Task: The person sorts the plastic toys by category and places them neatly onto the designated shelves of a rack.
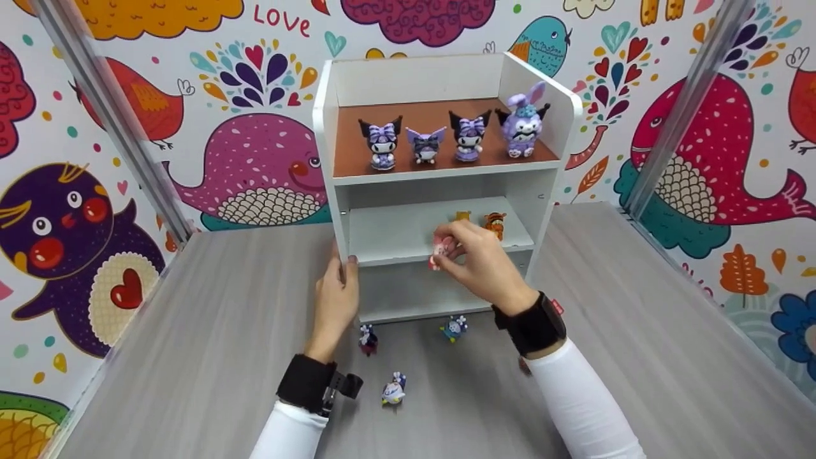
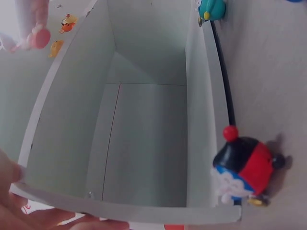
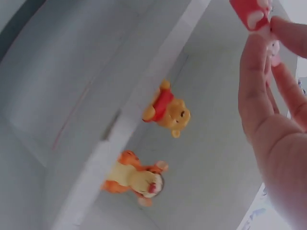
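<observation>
My right hand (image 1: 488,264) pinches a small pink-and-red figurine (image 1: 440,248) between thumb and fingers, in front of the middle board of a white toy shelf (image 1: 408,258). In the right wrist view the figurine (image 3: 254,14) is partly covered by the fingers. On that middle board stand a yellow bear figurine (image 3: 168,110) in a red shirt and an orange tiger figurine (image 3: 134,177). My left hand (image 1: 336,293) holds the front edge of the shelf's left side panel, its thumb (image 2: 12,175) on the inner side and fingers (image 2: 57,218) on the outside.
Several purple-and-black figurines (image 1: 470,137) stand on the brown top board. Before the shelf on the grey table (image 1: 255,357) lie a red-and-black figurine (image 1: 368,340), a teal one (image 1: 454,328) and a white-and-purple one (image 1: 394,389). Patterned walls surround the table.
</observation>
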Available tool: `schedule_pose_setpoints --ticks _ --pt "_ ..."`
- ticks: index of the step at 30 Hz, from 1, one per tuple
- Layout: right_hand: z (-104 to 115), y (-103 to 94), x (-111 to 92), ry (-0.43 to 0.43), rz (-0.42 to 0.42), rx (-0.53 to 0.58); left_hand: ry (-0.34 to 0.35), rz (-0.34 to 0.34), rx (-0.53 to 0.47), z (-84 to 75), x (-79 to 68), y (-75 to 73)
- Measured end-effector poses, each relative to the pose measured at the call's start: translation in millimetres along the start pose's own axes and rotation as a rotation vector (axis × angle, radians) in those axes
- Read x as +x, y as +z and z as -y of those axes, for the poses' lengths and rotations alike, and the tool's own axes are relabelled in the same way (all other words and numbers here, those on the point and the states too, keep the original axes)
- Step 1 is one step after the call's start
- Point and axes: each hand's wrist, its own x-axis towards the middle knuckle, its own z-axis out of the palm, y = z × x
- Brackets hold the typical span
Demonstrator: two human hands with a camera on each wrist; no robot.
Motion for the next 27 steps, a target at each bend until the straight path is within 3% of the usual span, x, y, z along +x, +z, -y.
schedule_pose_setpoints --ticks 5,15,21,27 --pt "3 -4.4 16 0.015 -0.033 -0.116 0.003 0.007 -0.007 0.7 -0.9 -0.5" --pt "-5 -5.2 38 0.04 0.023 -0.268 0.004 -0.001 -0.007 -0.1 -1.7 0.0" --pt "-8 -0.1 41 -0.019 -0.042 -0.377 0.044 -0.027 -0.004 -1.8 -2.2 0.5" --pt "-11 7.0 45 -0.058 -0.065 -0.414 0.029 -0.018 0.0 -0.3 -1.6 0.5"
